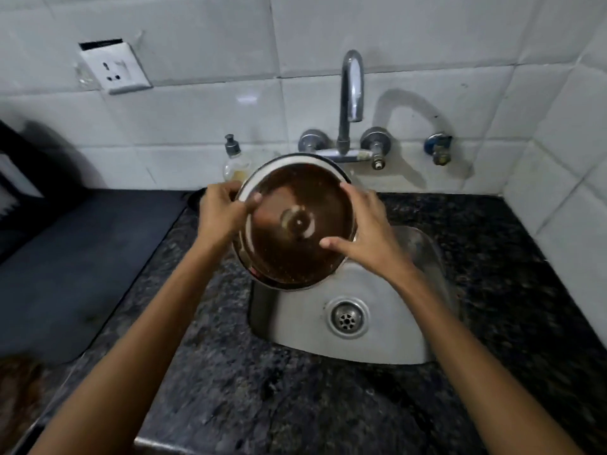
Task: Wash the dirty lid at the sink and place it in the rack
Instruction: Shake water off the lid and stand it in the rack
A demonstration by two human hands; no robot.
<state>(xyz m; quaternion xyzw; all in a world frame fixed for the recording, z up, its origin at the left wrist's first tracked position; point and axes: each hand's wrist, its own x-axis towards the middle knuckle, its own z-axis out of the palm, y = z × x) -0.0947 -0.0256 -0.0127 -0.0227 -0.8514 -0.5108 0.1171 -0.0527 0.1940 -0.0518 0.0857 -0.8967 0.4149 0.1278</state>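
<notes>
A round glass lid (289, 254) with a metal rim and a centre knob, smeared brown, is held tilted above the back left of the steel sink (387, 339). My left hand (221, 213) grips the lid's left rim, thumb on the glass. My right hand (364, 228) clasps its right rim, thumb lying across the lower glass. The curved tap (351, 90) stands on the wall just behind the lid; no water is visible from it. The sink's drain (347, 318) lies bare below the lid.
A soap pump bottle (234, 159) stands behind the lid at the wall. Dark speckled counter (492, 257) surrounds the sink. A dark mat (65, 257) lies on the left. A wall socket (115, 67) and a small valve (438, 147) are on the tiles.
</notes>
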